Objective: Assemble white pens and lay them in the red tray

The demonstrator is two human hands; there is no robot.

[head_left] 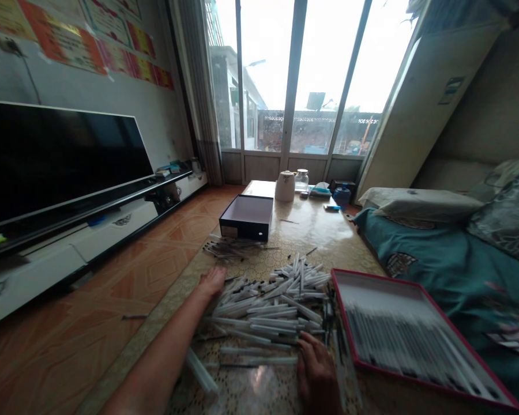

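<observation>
A heap of several white pen barrels (271,305) lies on the low table (315,230). My left hand (211,281) rests at the heap's left edge, fingers stretched out flat toward the pens. My right hand (318,372) lies on the table at the heap's near right side, fingers bent and touching the nearest barrels; it is partly cut off by the frame. A red-rimmed tray (419,337) to the right holds rows of finished pens. A smaller bunch of dark thin refills (231,249) lies beyond the heap.
A dark open box (246,217) stands on the table behind the refills. A white kettle (285,185), a glass jar (301,180) and a blue pot (341,196) stand at the far end. A TV (56,158) is left, a teal sofa (450,271) right.
</observation>
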